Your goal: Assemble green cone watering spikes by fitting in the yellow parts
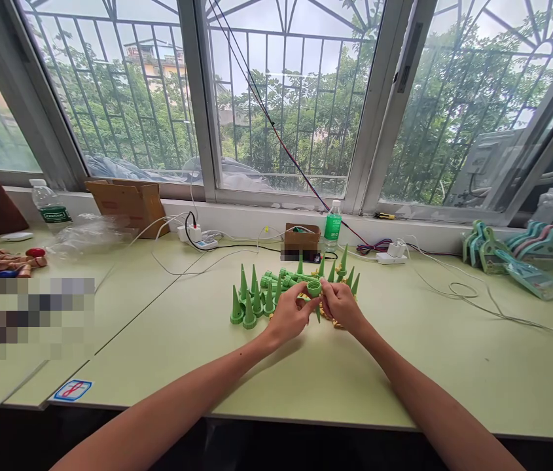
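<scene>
My left hand [290,315] and my right hand [339,303] meet over the middle of the pale green table [404,353]. Both pinch one green cone-shaped spike [314,288], its round open end facing me. Behind and left of my hands stands a cluster of several more green spikes [251,299], upright on their wide ends. Others lie or stand further back [335,269]. Small yellowish pieces [336,322] lie under my right hand.
A cardboard box [129,203], water bottles [52,208] [333,226], a small brown box [302,239], power strips and cables [472,297] line the window side. Teal plastic items [521,255] sit far right. Cloth [1,263] lies at left.
</scene>
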`<state>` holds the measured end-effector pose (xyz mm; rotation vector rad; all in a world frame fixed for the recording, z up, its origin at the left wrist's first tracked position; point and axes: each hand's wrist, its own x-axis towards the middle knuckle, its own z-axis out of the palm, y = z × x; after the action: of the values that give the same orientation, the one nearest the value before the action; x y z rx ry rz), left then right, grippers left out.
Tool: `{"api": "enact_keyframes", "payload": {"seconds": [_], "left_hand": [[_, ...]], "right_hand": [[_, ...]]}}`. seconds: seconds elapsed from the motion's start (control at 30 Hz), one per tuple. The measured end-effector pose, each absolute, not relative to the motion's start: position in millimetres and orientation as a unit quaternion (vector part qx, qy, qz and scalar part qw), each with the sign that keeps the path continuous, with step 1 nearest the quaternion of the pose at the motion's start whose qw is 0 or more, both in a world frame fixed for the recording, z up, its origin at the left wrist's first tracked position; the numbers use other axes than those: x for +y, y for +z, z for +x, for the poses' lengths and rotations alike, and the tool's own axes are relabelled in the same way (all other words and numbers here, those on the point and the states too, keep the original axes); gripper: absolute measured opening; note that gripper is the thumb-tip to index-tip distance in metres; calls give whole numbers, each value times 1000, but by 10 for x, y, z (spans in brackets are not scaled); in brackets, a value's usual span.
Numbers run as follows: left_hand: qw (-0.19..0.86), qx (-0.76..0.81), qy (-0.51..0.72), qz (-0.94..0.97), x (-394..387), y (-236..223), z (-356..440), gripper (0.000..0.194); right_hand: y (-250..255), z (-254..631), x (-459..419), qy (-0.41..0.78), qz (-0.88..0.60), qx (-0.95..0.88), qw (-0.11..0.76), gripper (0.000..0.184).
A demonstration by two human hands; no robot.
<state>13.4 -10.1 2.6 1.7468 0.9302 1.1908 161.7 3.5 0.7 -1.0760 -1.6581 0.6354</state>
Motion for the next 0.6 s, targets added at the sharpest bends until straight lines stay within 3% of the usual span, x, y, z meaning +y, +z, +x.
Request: {"api": "enact_keyframes", "payload": {"seconds": [0.4, 0.6], "left_hand": [[427, 381, 500, 649, -43, -27, 147, 37], [580, 374, 460, 558, -11, 23, 132, 52]], "right_hand": [[-48, 1599, 70, 304, -415, -648, 561, 56], [-26, 1602, 47, 301, -397, -672, 548, 51]]}}
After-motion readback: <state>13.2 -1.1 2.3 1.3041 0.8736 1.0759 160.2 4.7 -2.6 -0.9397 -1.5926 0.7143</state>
